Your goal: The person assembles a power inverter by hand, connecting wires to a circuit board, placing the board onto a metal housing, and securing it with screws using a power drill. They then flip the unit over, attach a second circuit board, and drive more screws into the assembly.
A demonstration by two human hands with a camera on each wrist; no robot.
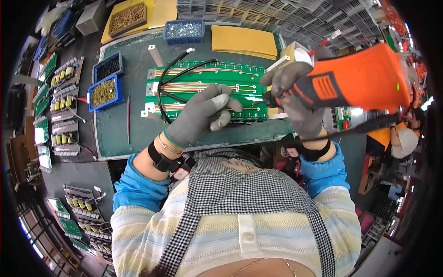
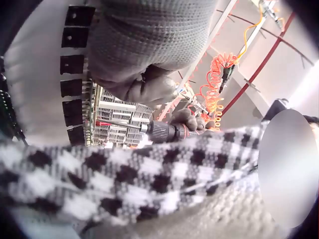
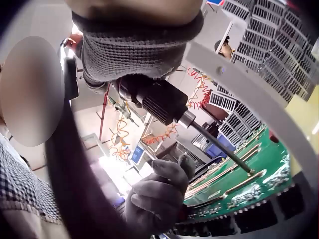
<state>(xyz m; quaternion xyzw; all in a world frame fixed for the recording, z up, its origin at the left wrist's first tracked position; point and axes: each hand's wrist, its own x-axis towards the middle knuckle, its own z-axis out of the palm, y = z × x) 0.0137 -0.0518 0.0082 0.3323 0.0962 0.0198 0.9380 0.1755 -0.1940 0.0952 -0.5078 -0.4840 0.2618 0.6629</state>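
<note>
My right hand (image 1: 297,92) grips an orange and black power screwdriver (image 1: 364,76), held sideways over the right end of a green circuit board (image 1: 251,81). In the right wrist view its long metal bit (image 3: 222,144) slants down, tip right at a copper strip on the board. My left hand (image 1: 203,113) is over the board's front middle, with fingers curled and thumb against them; nothing shows between them. Both hands wear grey gloves. Black cables (image 1: 159,90) loop over the board's left part. The left wrist view shows the screwdriver's black nose (image 2: 162,131) beyond the left glove.
Blue bins of brass-coloured (image 1: 103,93), black (image 1: 108,67) and silver (image 1: 184,32) small parts stand around the board. Yellow sheets (image 1: 244,41) lie behind it. White posts (image 1: 155,55) rise at its corners. A thin red tool (image 1: 128,122) lies left. More assembled boards (image 1: 64,106) are at far left.
</note>
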